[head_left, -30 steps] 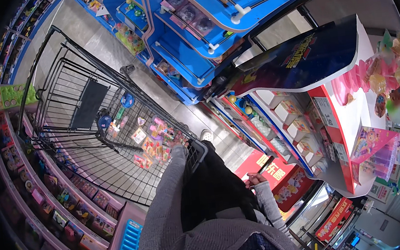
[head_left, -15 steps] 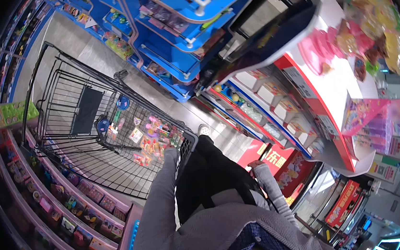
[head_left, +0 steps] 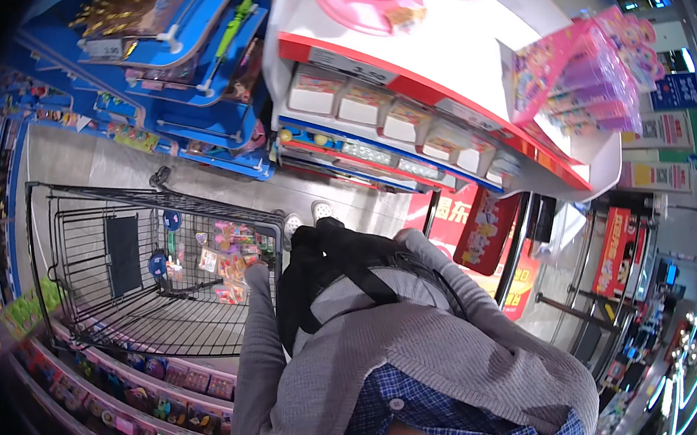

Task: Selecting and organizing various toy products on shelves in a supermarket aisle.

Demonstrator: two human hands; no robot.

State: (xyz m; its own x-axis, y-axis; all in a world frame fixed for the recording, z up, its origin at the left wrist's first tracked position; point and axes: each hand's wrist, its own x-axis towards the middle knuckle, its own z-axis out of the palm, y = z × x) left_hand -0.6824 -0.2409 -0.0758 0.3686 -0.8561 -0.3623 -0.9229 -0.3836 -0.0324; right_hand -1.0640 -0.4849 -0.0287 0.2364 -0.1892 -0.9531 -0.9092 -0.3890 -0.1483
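A black wire shopping cart (head_left: 134, 343) stands at my left. Several small, brightly coloured packaged items (head_left: 229, 244) lie at the cart's end closest to me, along with two round dark-blue things (head_left: 171, 220). The grey sleeve of my left arm reaches over that end, and my left hand (head_left: 255, 270) is beside the packages. Its fingers are too hidden to show whether it grips anything. My right hand (head_left: 407, 235) is low in front of my right thigh, near the red display panel, mostly covered by its sleeve, so its fingers do not show.
Blue tiered shelves (head_left: 197, 127) rise ahead on the left. A white display stand with a red edge (head_left: 428, 84) is ahead on the right, carrying pink toys. Shelves of small goods (head_left: 131, 398) curve along the left. Red signs and a metal rail (head_left: 513, 252) stand right.
My view has swung toward the right, so the shelves and display stand sit further left in the picture. My right hand has moved forward. My left arm stays by the cart's near end.
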